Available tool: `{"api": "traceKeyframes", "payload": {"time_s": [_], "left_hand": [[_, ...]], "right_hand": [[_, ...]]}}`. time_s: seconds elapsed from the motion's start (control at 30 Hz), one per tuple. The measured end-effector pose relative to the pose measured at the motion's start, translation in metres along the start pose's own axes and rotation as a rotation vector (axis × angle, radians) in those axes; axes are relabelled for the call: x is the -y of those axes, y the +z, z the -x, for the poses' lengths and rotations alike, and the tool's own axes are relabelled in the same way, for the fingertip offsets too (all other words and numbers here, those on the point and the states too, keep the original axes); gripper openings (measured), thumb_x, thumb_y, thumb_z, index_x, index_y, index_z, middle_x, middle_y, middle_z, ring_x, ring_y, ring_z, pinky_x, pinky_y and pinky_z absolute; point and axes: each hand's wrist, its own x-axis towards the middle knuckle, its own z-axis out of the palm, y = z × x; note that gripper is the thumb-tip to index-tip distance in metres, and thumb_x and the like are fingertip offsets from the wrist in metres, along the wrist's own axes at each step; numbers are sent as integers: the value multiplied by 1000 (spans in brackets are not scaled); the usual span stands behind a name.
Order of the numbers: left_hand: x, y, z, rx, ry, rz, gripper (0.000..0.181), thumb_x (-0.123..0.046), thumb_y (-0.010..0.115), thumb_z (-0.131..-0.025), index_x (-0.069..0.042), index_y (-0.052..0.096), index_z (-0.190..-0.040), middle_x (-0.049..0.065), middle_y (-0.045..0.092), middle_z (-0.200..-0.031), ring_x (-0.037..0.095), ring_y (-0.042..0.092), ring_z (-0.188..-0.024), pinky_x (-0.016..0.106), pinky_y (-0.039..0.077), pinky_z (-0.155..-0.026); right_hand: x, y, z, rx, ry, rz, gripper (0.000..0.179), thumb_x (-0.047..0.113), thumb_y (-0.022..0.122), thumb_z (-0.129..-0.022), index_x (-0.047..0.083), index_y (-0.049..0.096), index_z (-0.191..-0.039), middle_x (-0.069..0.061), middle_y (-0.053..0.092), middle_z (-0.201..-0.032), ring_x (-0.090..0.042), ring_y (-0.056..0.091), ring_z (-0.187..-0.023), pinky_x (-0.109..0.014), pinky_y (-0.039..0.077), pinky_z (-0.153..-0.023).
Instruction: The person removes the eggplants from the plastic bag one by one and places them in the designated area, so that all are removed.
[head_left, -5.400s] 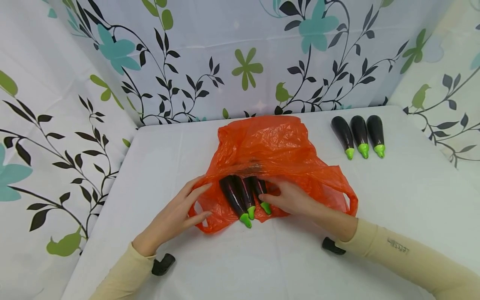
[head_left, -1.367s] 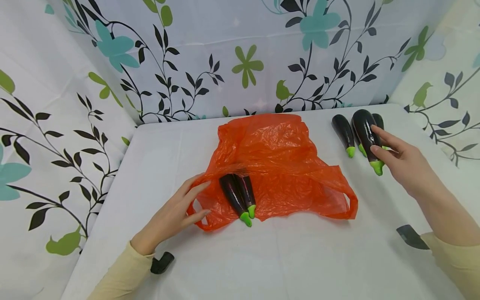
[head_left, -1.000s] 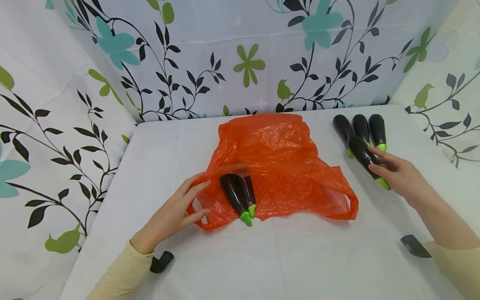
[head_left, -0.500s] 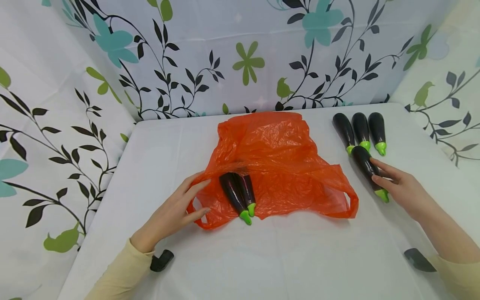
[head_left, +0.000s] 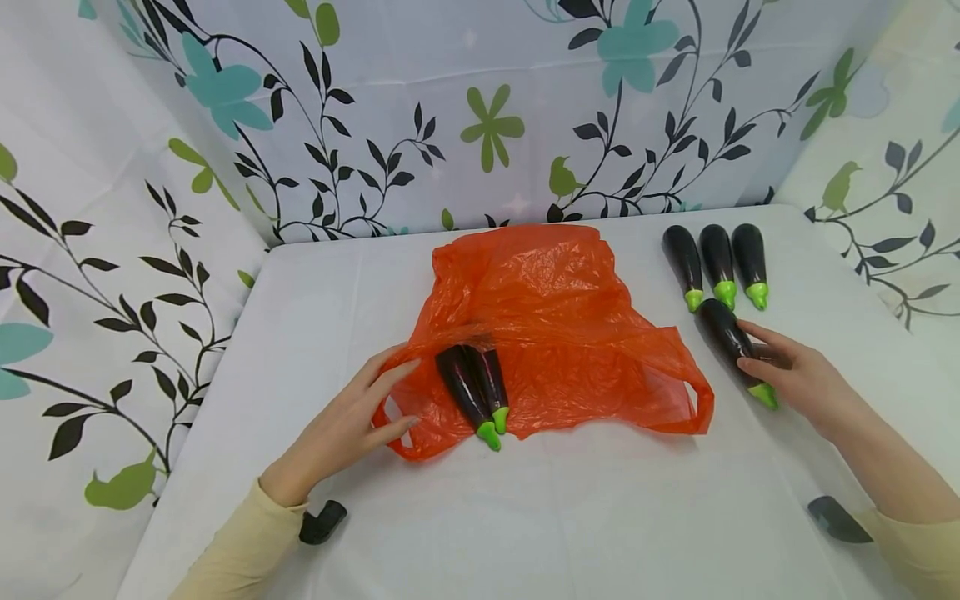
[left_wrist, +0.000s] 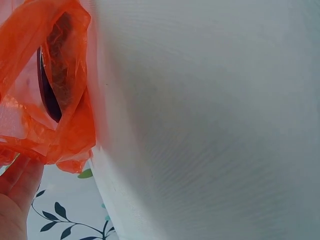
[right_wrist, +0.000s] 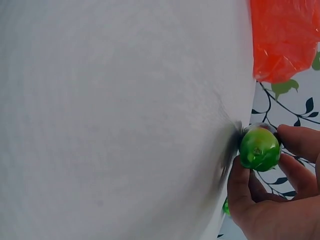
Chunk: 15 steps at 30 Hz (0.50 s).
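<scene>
In the head view my right hand (head_left: 802, 379) holds a dark glossy eggplant (head_left: 726, 335) by its side, between thumb and fingers. It lies on the table just in front of a row of three eggplants (head_left: 717, 258). Its green stem end (right_wrist: 260, 148) faces the right wrist camera. My left hand (head_left: 345, 425) touches the left edge of an orange plastic bag (head_left: 540, 283), fingers extended and thumb apart, some fingertips hidden by the film. Two eggplants (head_left: 465, 392) lie in the bag's mouth, green ends outward, their far ends covered by plastic.
A white cloth covers the table (head_left: 525, 525). Curtains (head_left: 420, 100) with leaf and flower prints enclose its back and sides. The bag's right handle loop (head_left: 701, 404) lies spread on the table. Black wrist cameras (head_left: 322, 522) sit below both hands.
The right hand has taken a third eggplant from the bag's mouth, carried it right and lowered it in front of the row. The left hand has stayed at the bag's edge.
</scene>
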Motion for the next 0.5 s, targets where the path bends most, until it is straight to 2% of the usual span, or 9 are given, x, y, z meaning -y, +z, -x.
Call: {"api": "traceKeyframes", "payload": {"time_s": [0.2,0.5], "left_hand": [[-1,-1,0,3,-7,1,74,-28,73,-78,-20,34,-142,3,26,-148,19,36,-130,37,48,-94],[0,-2,1,0,-11,-8,74,-30,72,-79,-20,34,-142,3,26,-148,19,37,-129,36,49,-93]], "right_hand": [[-2,1,-1,23,-10,1,75,52,43,-91,25,3,-148,-32,20,-143,-51,24,-122,-59,45,-82],[-2,2,-2,15,-25,17,79,52,45,-91,21,1,-148,-32,23,-141,-51,27,-122,-60,44,-85]]}}
